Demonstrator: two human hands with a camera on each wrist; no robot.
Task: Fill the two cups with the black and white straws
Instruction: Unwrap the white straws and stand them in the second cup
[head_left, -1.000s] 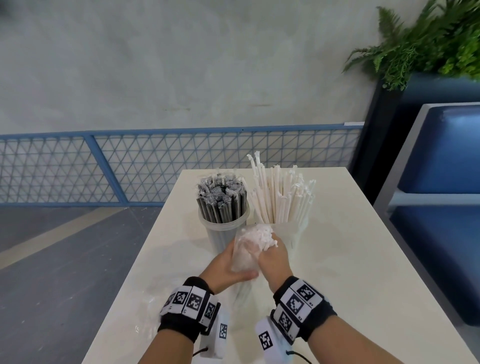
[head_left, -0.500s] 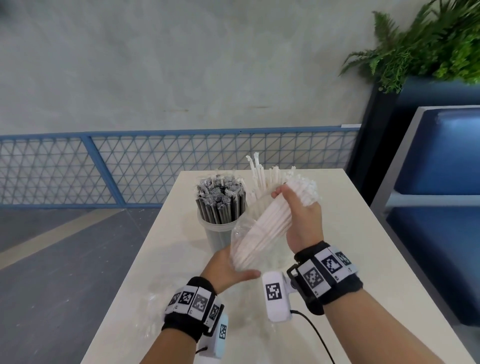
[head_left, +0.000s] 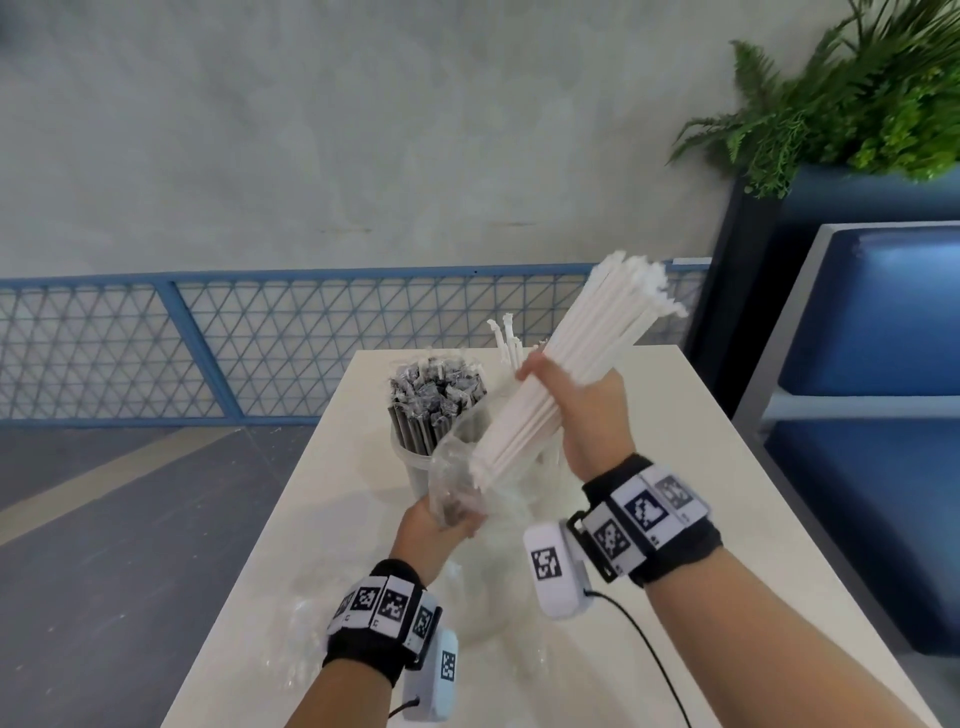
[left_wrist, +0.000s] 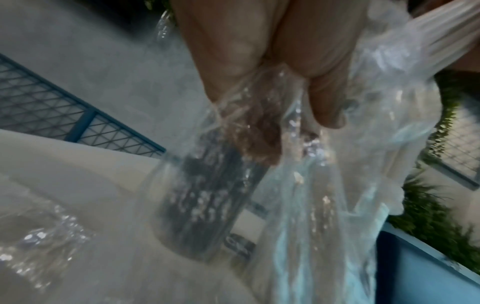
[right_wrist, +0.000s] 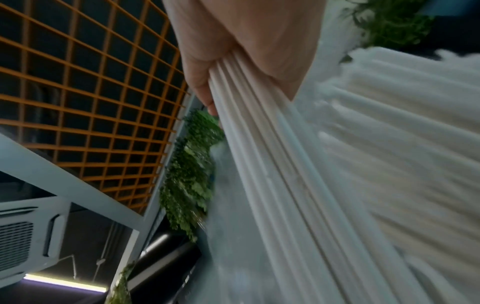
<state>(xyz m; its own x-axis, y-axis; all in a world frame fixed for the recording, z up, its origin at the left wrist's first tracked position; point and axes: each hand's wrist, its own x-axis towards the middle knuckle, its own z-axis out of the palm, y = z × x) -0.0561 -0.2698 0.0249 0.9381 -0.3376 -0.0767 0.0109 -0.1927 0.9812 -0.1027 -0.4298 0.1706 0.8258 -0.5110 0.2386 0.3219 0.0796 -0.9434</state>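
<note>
My right hand (head_left: 582, 400) grips a thick bundle of white straws (head_left: 566, 369) and holds it tilted up to the right, above the table; the bundle fills the right wrist view (right_wrist: 324, 185). The bundle's lower end sits just at the mouth of a clear plastic bag (head_left: 457, 483), which my left hand (head_left: 436, 525) clutches by its crumpled end (left_wrist: 272, 133). Behind them a clear cup (head_left: 415, 467) stands packed with black straws (head_left: 436, 395). The second cup is mostly hidden behind the bundle; a few white straws (head_left: 506, 338) stick up from it.
The white table (head_left: 701, 519) drops off at its left and right edges. Another crumpled clear wrapper (head_left: 306, 639) lies at the near left. A blue mesh railing (head_left: 208, 338) runs behind, and a blue bench (head_left: 883, 364) and planter with ferns (head_left: 857, 104) stand to the right.
My right hand has drawn the white straw bundle out of the bag, up and to the right. My left hand kept hold of the bag, which now hangs nearly empty.
</note>
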